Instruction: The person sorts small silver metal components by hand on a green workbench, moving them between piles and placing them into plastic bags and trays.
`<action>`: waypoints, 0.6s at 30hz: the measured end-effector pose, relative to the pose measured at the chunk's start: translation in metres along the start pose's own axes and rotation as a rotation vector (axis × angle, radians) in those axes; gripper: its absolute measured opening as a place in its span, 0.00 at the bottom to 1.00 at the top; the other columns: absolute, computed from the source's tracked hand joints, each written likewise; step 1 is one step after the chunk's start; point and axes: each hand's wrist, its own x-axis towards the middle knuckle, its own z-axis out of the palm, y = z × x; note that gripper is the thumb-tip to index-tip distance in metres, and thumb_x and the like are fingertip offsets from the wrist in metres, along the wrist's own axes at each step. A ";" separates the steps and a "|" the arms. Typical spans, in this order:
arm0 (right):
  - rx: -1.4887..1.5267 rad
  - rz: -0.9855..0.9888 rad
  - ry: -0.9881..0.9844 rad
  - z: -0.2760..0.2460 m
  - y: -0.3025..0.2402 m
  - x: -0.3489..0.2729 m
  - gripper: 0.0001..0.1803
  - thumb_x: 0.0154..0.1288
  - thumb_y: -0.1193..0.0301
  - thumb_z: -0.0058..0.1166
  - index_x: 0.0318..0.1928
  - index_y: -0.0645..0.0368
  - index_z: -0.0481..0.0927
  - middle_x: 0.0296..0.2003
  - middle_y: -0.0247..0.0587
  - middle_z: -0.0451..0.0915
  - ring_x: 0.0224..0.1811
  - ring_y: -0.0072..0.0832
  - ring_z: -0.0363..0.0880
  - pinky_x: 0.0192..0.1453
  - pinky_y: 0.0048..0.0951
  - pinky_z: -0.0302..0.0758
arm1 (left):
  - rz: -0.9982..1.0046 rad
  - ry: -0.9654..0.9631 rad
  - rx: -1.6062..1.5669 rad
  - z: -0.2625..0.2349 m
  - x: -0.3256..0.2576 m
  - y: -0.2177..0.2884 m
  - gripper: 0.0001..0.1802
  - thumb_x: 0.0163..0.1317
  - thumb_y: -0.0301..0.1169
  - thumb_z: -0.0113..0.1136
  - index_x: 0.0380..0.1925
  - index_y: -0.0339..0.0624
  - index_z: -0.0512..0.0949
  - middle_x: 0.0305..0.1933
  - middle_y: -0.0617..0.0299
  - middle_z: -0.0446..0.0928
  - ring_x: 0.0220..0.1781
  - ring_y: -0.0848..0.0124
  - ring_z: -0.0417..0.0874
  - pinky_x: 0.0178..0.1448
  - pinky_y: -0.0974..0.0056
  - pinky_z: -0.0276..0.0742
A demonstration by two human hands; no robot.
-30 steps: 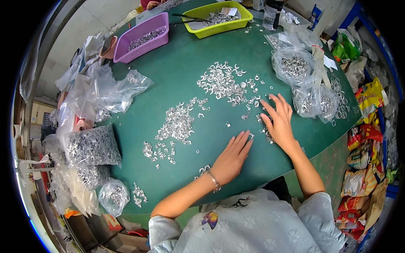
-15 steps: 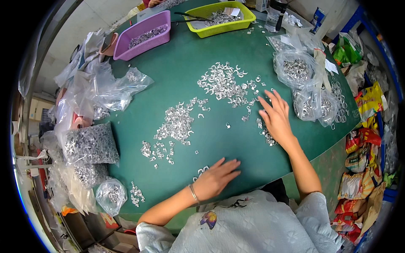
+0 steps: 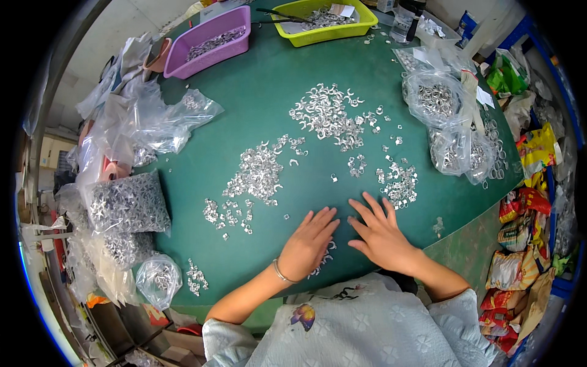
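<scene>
My left hand (image 3: pixel 306 244) lies palm down over the green tabletop, fingers stretched forward, with a few small silver metal pieces (image 3: pixel 323 260) showing beside and partly under it. Just to its right, my right hand (image 3: pixel 382 237) hovers or rests with fingers spread, holding nothing visible. Beyond the right fingertips sits a small pile of square-topped silver pieces (image 3: pixel 400 185). Farther off lies a pile of curved, crescent-like silver pieces (image 3: pixel 327 113). Another silver heap (image 3: pixel 254 171) spreads left of centre, with small pieces (image 3: pixel 229 214) scattered at its near side.
A purple basket (image 3: pixel 174 66) and a yellow-green basket (image 3: pixel 336 35) with metal parts stand at the far edge. Clear bags of rings (image 3: pixel 435 101) lie at the right. Bags of star-shaped parts (image 3: pixel 128 205) and a small bag (image 3: pixel 160 281) line the left edge.
My right hand has drawn back toward me from the right-hand pieces, uncovering their pile. My left hand has shifted slightly right and forward, now close to the right one.
</scene>
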 end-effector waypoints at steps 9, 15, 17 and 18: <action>-0.078 -0.196 0.147 -0.004 0.058 0.054 0.25 0.64 0.65 0.56 0.60 0.59 0.73 0.64 0.43 0.67 0.71 0.44 0.58 0.71 0.48 0.57 | 0.094 -0.227 0.226 0.026 -0.021 0.016 0.25 0.60 0.28 0.57 0.57 0.31 0.70 0.70 0.46 0.62 0.72 0.53 0.62 0.73 0.47 0.57; 0.039 -0.036 0.336 -0.026 0.072 0.046 0.18 0.63 0.66 0.57 0.51 0.62 0.79 0.58 0.45 0.74 0.67 0.44 0.65 0.69 0.45 0.60 | 0.011 -0.102 0.215 -0.012 -0.051 -0.001 0.16 0.56 0.21 0.59 0.46 0.36 0.79 0.55 0.52 0.76 0.63 0.58 0.74 0.73 0.43 0.56; 0.014 -0.048 0.366 -0.024 0.066 0.075 0.21 0.66 0.64 0.55 0.56 0.61 0.75 0.63 0.46 0.68 0.69 0.46 0.61 0.69 0.51 0.58 | -0.012 0.004 0.194 -0.016 -0.022 -0.004 0.16 0.56 0.20 0.59 0.47 0.38 0.78 0.50 0.54 0.78 0.59 0.57 0.77 0.73 0.44 0.57; -0.045 -0.029 0.367 -0.010 0.068 0.088 0.23 0.67 0.64 0.54 0.59 0.61 0.73 0.65 0.46 0.66 0.70 0.46 0.59 0.69 0.53 0.57 | -0.022 0.053 0.185 -0.017 -0.006 -0.006 0.16 0.56 0.21 0.59 0.47 0.38 0.78 0.50 0.53 0.78 0.58 0.56 0.77 0.73 0.44 0.57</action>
